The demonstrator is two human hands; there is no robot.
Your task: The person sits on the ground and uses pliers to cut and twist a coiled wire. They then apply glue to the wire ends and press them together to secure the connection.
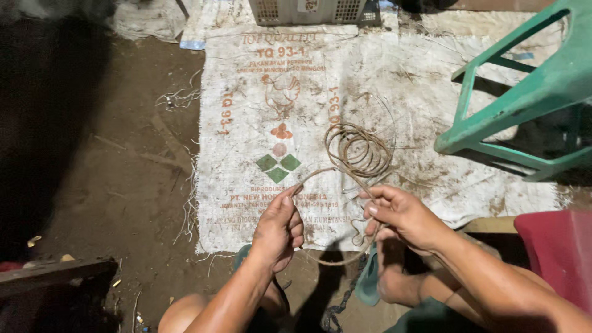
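While pinching the loose end of the rusty wire (333, 172) between thumb and forefinger, left hand (279, 229) closed tight on the strand and held low over the woven sack (425, 92) — probably to keep it taut. Right hand (402, 216) curled shut on the same wire a little further along, fingers folded over a bend. Coil (359, 150) lying on the sack just beyond both hands, feeding loose loops toward them. Green plastic stool (524, 92) at right, pale crate (314, 11) at the top edge — both well apart from the hands. Sandalled feet below, on dirt floor (123, 185).
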